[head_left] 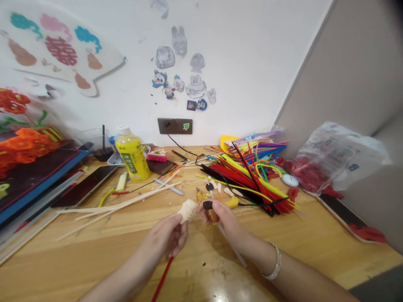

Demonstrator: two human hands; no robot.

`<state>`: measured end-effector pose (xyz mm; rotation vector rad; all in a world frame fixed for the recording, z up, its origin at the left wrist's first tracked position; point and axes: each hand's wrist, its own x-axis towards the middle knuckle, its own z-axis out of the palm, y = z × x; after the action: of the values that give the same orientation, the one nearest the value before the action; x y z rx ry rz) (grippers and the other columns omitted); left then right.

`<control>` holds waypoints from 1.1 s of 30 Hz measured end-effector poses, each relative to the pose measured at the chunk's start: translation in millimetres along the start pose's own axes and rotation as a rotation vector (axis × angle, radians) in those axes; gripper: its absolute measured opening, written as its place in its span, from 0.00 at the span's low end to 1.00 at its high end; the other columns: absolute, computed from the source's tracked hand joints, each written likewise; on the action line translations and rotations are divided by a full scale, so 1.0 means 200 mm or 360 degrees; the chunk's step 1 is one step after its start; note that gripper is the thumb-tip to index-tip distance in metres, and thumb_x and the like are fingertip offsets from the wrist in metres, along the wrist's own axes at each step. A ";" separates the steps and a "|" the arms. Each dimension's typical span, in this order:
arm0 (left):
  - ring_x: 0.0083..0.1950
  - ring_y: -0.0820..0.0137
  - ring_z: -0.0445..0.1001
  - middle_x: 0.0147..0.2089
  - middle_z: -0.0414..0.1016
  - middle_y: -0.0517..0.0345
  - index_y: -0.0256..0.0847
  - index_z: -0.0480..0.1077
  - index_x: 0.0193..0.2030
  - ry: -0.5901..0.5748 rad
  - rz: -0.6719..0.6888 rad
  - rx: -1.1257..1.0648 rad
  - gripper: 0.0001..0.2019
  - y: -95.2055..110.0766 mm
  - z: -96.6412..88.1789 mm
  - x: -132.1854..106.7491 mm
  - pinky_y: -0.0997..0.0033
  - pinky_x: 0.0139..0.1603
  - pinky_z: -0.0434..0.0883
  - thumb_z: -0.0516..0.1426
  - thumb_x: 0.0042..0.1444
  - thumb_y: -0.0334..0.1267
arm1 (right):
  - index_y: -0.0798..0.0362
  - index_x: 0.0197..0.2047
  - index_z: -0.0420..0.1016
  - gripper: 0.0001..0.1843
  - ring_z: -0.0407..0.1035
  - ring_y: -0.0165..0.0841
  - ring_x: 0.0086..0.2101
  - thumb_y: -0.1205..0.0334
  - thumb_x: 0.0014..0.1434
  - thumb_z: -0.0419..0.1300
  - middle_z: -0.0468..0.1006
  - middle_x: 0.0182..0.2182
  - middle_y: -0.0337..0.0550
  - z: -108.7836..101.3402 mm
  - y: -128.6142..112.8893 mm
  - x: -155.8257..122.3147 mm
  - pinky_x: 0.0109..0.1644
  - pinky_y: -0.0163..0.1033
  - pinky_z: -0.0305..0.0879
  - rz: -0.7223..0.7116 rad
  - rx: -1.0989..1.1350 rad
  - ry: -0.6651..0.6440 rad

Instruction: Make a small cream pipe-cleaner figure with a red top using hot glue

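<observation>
My left hand (168, 237) is closed around a red pipe-cleaner stem (162, 279) topped with a fuzzy cream-coloured wrapped tip (188, 208). The stem runs down and out below my fist. My right hand (220, 214) is closed on a small tool with a black and yellow handle (208, 206), held right beside the cream tip. A silver bracelet (273, 264) sits on my right wrist. Both hands hover just above the wooden table (94, 260).
A heap of coloured pipe cleaners (252, 172) lies behind my right hand. A yellow drink bottle (132, 155), thin wooden sticks (119, 205) and a dark tablet (82, 188) lie to the left. A plastic bag of red material (327, 163) sits at the right.
</observation>
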<state>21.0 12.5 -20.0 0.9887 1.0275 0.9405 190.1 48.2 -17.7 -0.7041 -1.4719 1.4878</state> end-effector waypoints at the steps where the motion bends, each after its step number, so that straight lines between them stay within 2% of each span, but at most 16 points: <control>1: 0.13 0.79 0.53 0.14 0.59 0.68 0.40 0.61 0.21 0.0013 0.0017 -0.0017 0.19 0.01 0.00 0.00 0.78 0.14 0.51 0.48 0.53 0.52 | 0.55 0.28 0.69 0.25 0.59 0.30 0.25 0.40 0.56 0.48 0.65 0.22 0.39 0.01 0.00 0.00 0.29 0.35 0.55 0.0038 -0.0030 -0.0014; 5: 0.13 0.79 0.52 0.14 0.58 0.68 0.40 0.61 0.21 0.0032 0.0024 -0.0058 0.18 0.03 0.01 0.00 0.77 0.14 0.50 0.49 0.52 0.52 | 0.54 0.25 0.66 0.22 0.58 0.29 0.25 0.44 0.56 0.47 0.64 0.22 0.38 0.04 -0.01 -0.02 0.29 0.35 0.54 0.0169 -0.0188 -0.0054; 12: 0.14 0.79 0.52 0.13 0.59 0.68 0.39 0.62 0.20 0.0051 -0.0002 -0.0031 0.18 0.06 0.04 -0.03 0.78 0.16 0.49 0.52 0.52 0.51 | 0.52 0.20 0.60 0.17 0.54 0.29 0.22 0.50 0.53 0.46 0.60 0.19 0.36 0.06 -0.05 -0.02 0.27 0.35 0.51 0.0199 -0.0334 -0.0039; 18: 0.14 0.79 0.52 0.13 0.58 0.68 0.39 0.62 0.20 0.0029 -0.0002 0.0039 0.19 0.06 0.04 -0.04 0.77 0.16 0.49 0.49 0.53 0.51 | 0.51 0.18 0.58 0.15 0.53 0.29 0.22 0.55 0.53 0.45 0.59 0.18 0.36 0.06 -0.05 -0.02 0.27 0.35 0.50 0.0238 -0.0390 -0.0008; 28: 0.15 0.79 0.51 0.15 0.57 0.69 0.39 0.62 0.22 0.0063 -0.0053 0.0022 0.17 0.08 0.06 -0.07 0.77 0.17 0.49 0.48 0.56 0.47 | 0.51 0.20 0.57 0.14 0.54 0.29 0.24 0.58 0.54 0.44 0.59 0.19 0.35 0.07 -0.02 -0.04 0.28 0.35 0.50 0.0201 -0.0416 0.0020; 33: 0.14 0.79 0.49 0.14 0.56 0.69 0.39 0.62 0.20 -0.0023 -0.0112 -0.0110 0.18 0.06 0.04 -0.06 0.78 0.15 0.47 0.50 0.54 0.49 | 0.51 0.20 0.57 0.15 0.56 0.30 0.24 0.57 0.57 0.45 0.60 0.19 0.36 0.06 -0.01 -0.04 0.28 0.35 0.51 0.0150 -0.0506 0.0123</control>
<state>24.8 3.7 -4.2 0.8957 1.0052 0.9041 182.9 35.9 -14.9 -1.0226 -1.6531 1.2917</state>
